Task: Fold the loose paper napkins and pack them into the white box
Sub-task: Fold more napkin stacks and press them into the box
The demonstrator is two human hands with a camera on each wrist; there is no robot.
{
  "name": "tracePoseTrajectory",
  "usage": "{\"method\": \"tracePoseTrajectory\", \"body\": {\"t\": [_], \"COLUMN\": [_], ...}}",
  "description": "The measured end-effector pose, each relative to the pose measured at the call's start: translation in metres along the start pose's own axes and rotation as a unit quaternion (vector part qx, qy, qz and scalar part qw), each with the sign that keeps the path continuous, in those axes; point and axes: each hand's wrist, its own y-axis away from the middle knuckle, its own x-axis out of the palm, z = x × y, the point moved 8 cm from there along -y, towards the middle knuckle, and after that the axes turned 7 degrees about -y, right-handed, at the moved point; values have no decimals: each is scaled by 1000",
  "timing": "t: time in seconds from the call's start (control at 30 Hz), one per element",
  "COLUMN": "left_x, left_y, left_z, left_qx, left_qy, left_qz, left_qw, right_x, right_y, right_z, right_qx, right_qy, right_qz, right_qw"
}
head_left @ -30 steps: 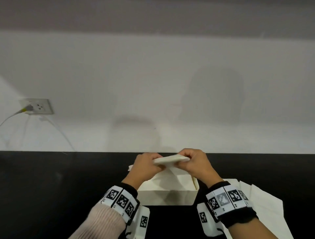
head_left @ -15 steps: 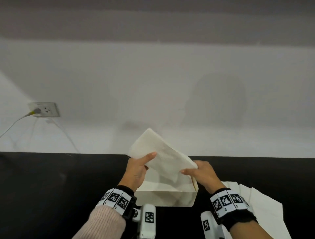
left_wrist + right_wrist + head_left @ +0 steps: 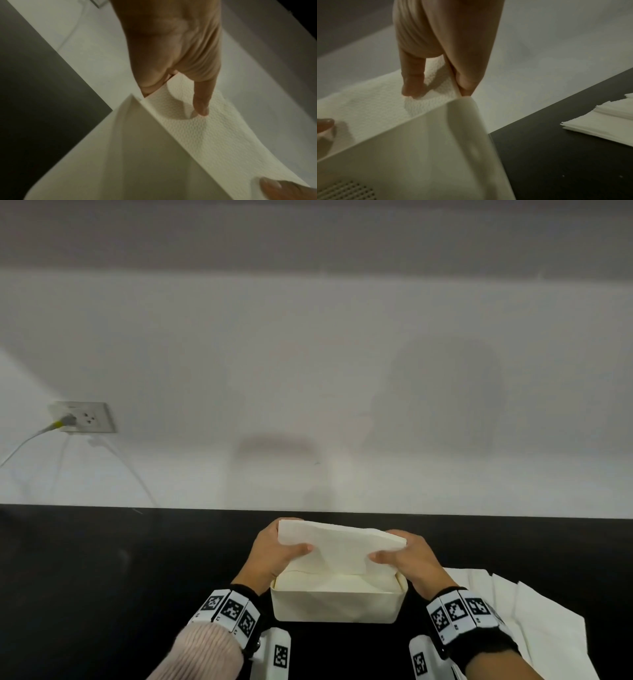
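Note:
A folded white paper napkin (image 3: 337, 544) is held over the open white box (image 3: 335, 606) on the black table. My left hand (image 3: 279, 549) pinches its left end, thumb on top and fingers behind. My right hand (image 3: 402, 554) pinches the right end the same way. The napkin's lower edge dips into the box. In the left wrist view the thumb presses the embossed napkin (image 3: 197, 129) just above the box wall (image 3: 130, 155). In the right wrist view the napkin (image 3: 376, 100) lies along the box rim (image 3: 419, 135).
Loose flat napkins (image 3: 513, 611) lie in an overlapping pile on the table right of the box, seen also as a napkin pile (image 3: 604, 121) in the right wrist view. A wall socket (image 3: 87, 417) with a plugged cable sits far left on the white wall.
The napkin was raised and tilted half a second ago with the left hand high; both hands have now brought it down level over the box, its lower edge entering the box.

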Motion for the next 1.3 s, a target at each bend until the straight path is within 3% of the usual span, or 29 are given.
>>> {"method": "tracePoseTrajectory", "body": {"t": [0.2,0.53,0.7,0.9,1.1,1.3], "left_x": [3,5,8,3,10,6], "left_y": [-1,-5,-3,-2,2,-1], "left_z": [-6,-3,0,-4,-2,-8], "left_qx": [14,5,-2,9,10,24], "left_qy": [43,2,-49,5,-45,-43], "left_qz": [2,-2,18,12,50,38], "left_qw": [999,1000,999,1000,998,998], "right_x": [-10,-7,0,-11,-3,-12], "right_y": [2,1,4,0,2,1], "right_z": [12,10,5,9,3,12], "right_qx": [-36,-23,-16,-25,-19,-27], "right_qy": [-37,-63,-22,-31,29,-1], "right_qz": [-10,-5,11,-21,6,-9], "right_qw": [999,998,1000,999,999,1000]}}
